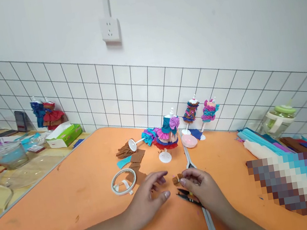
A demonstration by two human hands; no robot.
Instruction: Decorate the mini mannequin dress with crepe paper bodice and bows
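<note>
My right hand (202,187) pinches a small gathered piece of brown crepe paper (176,180) between thumb and fingers; a pale strip shows across it. Just left of it, my left hand (151,197) is held with its fingers apart and nothing in them. Black-bladed thread snips (188,198) lie on the table partly under my right hand. Beyond my hands stands a small dress form (170,128) in a layered paper dress, with a purple rosette at its shoulder. A roll of white tape (112,186) and cut brown crepe paper pieces (138,156) lie to the left.
A tipped-over dress form (132,145) lies at the back. Two more dressed forms stand near a pink bowl (189,141) by the tiled wall. Rolls of coloured crepe paper (279,157) and a green-lidded bottle (281,120) occupy the right. A tissue pack (65,135) sits on the left table.
</note>
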